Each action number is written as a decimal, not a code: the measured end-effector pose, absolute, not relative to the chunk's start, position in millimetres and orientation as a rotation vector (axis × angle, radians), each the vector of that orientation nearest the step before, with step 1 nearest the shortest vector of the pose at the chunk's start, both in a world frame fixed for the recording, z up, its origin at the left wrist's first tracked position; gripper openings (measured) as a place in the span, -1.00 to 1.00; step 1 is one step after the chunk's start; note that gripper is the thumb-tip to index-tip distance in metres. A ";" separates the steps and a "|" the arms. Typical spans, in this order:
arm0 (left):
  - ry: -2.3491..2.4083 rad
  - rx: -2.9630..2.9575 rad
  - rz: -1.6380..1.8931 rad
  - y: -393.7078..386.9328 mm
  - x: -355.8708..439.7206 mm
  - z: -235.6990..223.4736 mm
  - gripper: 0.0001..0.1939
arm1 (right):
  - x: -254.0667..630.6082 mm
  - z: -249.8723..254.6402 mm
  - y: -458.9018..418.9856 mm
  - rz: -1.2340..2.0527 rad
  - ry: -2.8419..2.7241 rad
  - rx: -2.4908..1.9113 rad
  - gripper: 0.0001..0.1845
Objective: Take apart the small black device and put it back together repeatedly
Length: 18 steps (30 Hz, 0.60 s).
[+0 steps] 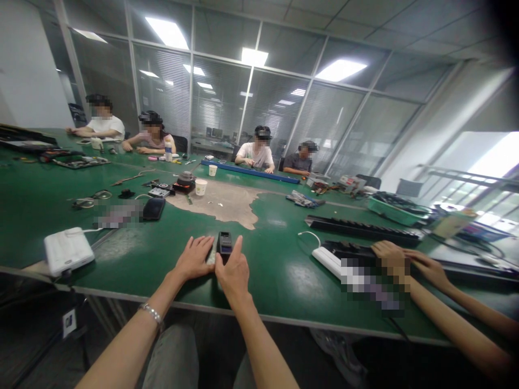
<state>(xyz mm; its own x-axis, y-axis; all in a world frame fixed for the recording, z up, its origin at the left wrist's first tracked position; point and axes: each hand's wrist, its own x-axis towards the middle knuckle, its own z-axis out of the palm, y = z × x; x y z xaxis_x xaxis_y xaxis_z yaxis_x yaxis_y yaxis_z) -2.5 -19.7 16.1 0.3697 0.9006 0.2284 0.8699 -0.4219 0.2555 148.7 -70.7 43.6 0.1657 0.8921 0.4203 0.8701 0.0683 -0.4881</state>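
A small black device [224, 243] with a little screen lies on the green table [275, 259] near its front edge. My left hand [195, 258] rests flat on the table just left of the device, fingers stretched out, over a pale flat piece. My right hand [234, 273] sits against the device's right side, fingers together and thumb raised, touching it. A metal bracelet [151, 312] is on my left wrist.
A white box [68, 249] with a cable lies at the left. A person's two hands [399, 259] work on a white and black device at the right. Keyboards, paper cups [201, 187], tools and several seated people are farther back. A worn bare patch [227, 202] marks the table's middle.
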 end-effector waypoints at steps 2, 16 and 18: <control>1.627 2.522 0.514 -19.7 -2.5 16.2 -0.18 | 148.4 37.8 -68.8 0.031 -1.663 -1.709 -0.07; 1.664 2.460 0.421 -7.5 9.3 34.2 -0.07 | 150.3 22.1 -56.9 0.034 -1.593 -1.496 -0.10; 1.545 2.514 0.468 -5.4 9.5 31.4 -0.03 | 151.1 21.5 -58.2 0.020 -1.604 -1.484 -0.09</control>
